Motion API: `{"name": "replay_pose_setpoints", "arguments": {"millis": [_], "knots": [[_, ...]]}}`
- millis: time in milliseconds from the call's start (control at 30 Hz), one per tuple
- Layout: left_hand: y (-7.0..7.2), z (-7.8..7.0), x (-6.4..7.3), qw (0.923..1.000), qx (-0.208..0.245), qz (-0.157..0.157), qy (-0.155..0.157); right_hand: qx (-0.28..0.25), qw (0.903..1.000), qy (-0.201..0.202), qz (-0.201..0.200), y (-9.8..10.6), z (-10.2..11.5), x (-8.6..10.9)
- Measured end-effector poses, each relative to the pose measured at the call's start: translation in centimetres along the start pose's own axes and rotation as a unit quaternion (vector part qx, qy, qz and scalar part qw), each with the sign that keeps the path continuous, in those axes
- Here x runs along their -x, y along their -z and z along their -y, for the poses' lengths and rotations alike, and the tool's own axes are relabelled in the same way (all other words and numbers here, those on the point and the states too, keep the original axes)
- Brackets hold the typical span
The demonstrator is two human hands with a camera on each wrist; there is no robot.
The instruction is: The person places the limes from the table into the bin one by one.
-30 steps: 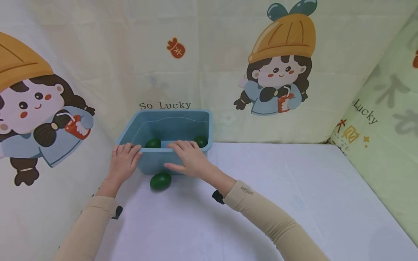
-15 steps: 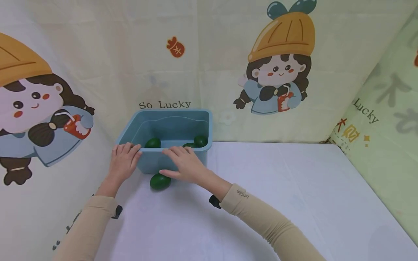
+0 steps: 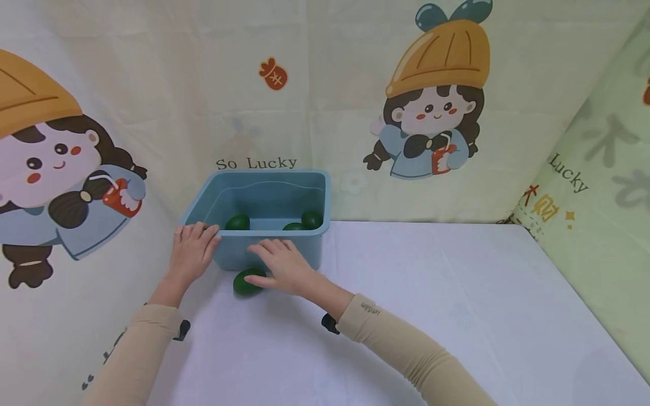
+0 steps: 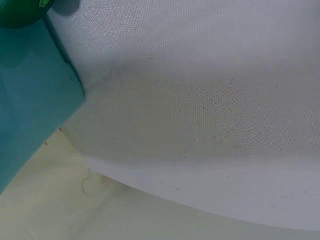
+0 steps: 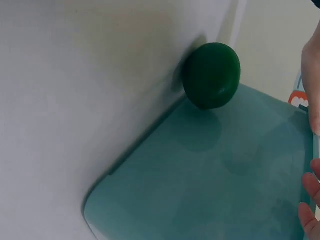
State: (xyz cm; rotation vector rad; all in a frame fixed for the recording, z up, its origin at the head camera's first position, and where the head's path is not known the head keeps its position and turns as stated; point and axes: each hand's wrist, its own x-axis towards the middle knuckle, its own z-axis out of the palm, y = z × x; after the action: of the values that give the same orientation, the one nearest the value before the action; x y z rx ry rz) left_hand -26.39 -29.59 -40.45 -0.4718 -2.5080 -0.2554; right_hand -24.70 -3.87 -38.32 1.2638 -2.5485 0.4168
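In the head view a blue-grey plastic bin (image 3: 264, 248) stands at the back left of the table. My left hand (image 3: 192, 254) holds its near left corner, fingers hooked over the rim. Outside, an avocado (image 3: 245, 283), smooth and dark green, lies against the front wall. My right hand (image 3: 284, 265) is over that avocado, palm down with fingers spread; its thumb overlaps the fruit in this view. Inside the bin sit one avocado (image 3: 237, 222) at the left and two more, including the avocado (image 3: 312, 219) at the right. The right wrist view shows the outside avocado (image 5: 212, 75) close up.
A white-covered table (image 3: 406, 316) stretches to the right and toward me. Behind the bin rises a cream backdrop cloth (image 3: 335, 124) printed with cartoon figures, which also continues along both sides.
My right hand has drawn back from over the bin's front rim and come down toward the outside avocado. A third avocado now shows inside the bin. My left hand has stayed at the corner.
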Motion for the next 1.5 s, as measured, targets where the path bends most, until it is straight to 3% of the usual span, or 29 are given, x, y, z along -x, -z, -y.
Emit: {"name": "replay_pose_setpoints", "arguments": {"millis": [300,767,1067,1500], "knots": [[-0.2,0.2,0.0,1.0,0.002,-0.007,-0.003,-0.022,0.9989,-0.022,0.035,-1.4,0.0,-0.1],[-0.2,0.3,-0.1,0.9999,0.006,-0.008,0.0,-0.017,0.9984,-0.03,0.044,-3.1,-0.4,-0.1],[-0.1,0.4,-0.2,0.9999,0.008,0.005,0.007,0.003,0.9968,-0.039,0.069,-4.2,-0.5,-0.3],[-0.1,0.4,-0.2,0.9999,0.013,-0.001,0.004,0.029,0.9932,-0.044,0.104,-5.3,-0.4,-0.3]]}}
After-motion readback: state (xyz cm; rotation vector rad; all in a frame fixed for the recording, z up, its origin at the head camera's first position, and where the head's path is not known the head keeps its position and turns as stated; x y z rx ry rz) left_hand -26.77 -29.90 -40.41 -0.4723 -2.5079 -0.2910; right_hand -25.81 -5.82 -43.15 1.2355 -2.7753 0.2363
